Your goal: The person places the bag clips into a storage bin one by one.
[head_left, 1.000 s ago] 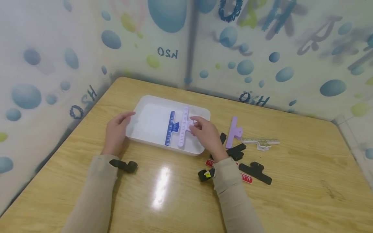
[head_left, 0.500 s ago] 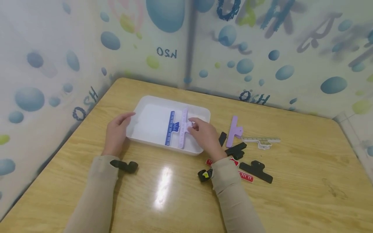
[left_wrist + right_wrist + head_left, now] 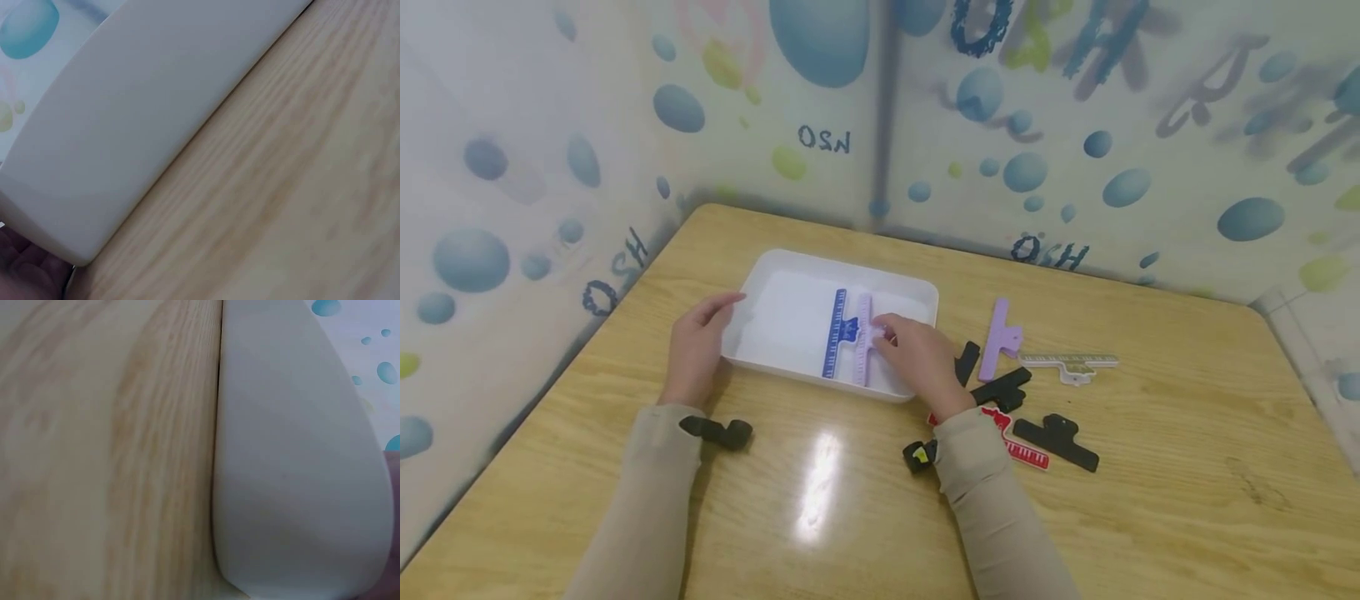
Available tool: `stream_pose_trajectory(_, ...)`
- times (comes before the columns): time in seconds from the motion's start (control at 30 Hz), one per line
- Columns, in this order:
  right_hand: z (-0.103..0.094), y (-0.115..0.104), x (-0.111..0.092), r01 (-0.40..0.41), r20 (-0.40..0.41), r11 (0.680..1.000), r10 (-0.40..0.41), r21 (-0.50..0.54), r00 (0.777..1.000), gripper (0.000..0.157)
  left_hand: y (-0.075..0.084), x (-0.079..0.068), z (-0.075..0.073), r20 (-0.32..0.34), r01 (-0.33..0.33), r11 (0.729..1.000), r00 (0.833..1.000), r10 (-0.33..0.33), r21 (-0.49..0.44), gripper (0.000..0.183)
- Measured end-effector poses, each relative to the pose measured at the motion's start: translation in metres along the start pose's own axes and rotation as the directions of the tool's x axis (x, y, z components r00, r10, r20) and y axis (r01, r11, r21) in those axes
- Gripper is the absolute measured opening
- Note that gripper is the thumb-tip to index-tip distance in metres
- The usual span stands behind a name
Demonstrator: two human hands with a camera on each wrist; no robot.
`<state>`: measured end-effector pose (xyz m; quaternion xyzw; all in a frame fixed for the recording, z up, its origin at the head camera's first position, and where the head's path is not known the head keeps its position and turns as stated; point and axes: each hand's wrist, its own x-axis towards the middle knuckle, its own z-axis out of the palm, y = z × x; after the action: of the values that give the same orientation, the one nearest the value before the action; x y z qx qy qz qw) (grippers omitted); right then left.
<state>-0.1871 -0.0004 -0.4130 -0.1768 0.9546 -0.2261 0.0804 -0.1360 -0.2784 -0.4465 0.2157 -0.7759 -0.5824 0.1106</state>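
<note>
In the head view, a white tray [image 3: 790, 304] stands on the wooden table. My left hand [image 3: 696, 346] lies against its left side, thumb and index finger touching the rim; its lower fingers are partly hidden in the left wrist view. With thumb and fingers, my right hand [image 3: 921, 354] pinches the grip of a light purple clip [image 3: 863, 346] with a long, patterned bar. Just left of it in the tray is a dark blue clip [image 3: 833, 333] with white piano-key marks, its bar roughly parallel. The right wrist view shows mainly the tray's outer wall [image 3: 294, 450].
Right of the tray lie a plain purple clip [image 3: 997, 340], a white-and-gold clip [image 3: 1071, 362], a red piano-key clip [image 3: 1026, 454] partly under my sleeve, and several black clips [image 3: 1056, 442]. Patterned walls border the table [image 3: 1187, 400] at its back and left.
My right hand has shifted the light purple clip leftward and slightly toward me, closer to the dark blue clip. My left hand stays at the tray's left side.
</note>
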Motion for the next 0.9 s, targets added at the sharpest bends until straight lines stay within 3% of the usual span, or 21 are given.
stream_pose_trajectory(0.57,0.0023,-0.0007,-0.0013,0.078,0.004,0.997,-0.078,-0.022,0.997,0.027,0.0009,-0.0010,-0.0011,-0.005,-0.010,1.000,1.000,0.010,0.017,0.034)
stream_pose_trajectory(0.9,0.0036,-0.0026,-0.0017,0.082,0.029,0.994,-0.080,-0.079,0.996,0.023,0.0015,-0.0023,-0.0011,-0.006,-0.004,1.000,1.000,0.004,0.029,0.035)
